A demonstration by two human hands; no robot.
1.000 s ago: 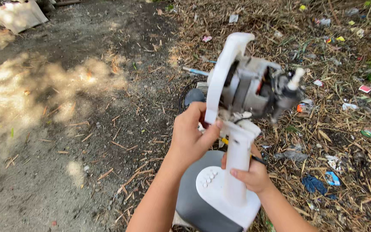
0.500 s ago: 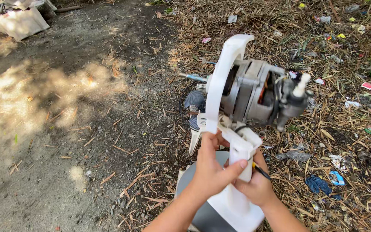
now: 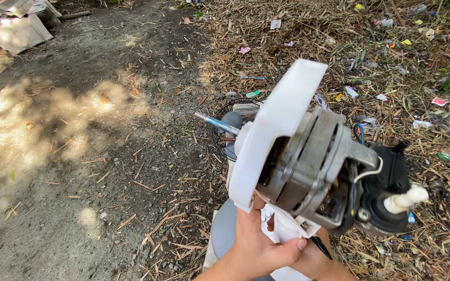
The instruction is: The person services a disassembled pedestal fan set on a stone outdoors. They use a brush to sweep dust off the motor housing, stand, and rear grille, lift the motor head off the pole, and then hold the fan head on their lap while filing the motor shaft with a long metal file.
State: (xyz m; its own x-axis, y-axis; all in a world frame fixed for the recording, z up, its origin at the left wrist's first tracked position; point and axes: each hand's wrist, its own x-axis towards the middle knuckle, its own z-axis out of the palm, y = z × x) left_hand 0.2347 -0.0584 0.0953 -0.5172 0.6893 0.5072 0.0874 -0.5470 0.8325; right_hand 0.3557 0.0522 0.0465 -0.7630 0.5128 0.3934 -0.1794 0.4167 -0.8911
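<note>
I hold a stripped electric fan upright, close to the camera. Its bare grey motor point(image 3: 313, 166) sits behind a white front plate point(image 3: 277, 125), and a metal shaft point(image 3: 217, 123) pokes out to the left. A black rear gearbox with a white knob point(image 3: 404, 199) points right. My left hand point(image 3: 259, 244) wraps around the white neck point(image 3: 287, 229) just under the motor. My right hand point(image 3: 313, 263) grips the same neck lower down, with a thin black tool point(image 3: 321, 247) sticking out by its fingers. The grey base point(image 3: 222, 229) shows below.
A round wire fan grille point(image 3: 235, 119) lies on the dirt behind the shaft. Dry straw and small scraps of litter point(image 3: 417, 83) cover the ground to the right. Bare dirt point(image 3: 79, 156) lies to the left, and a crumpled sack point(image 3: 16, 28) sits at the far left.
The fan head has come closer to the camera and tilted, filling more of the view. Both hands have slid lower in the frame and stay closed around the neck.
</note>
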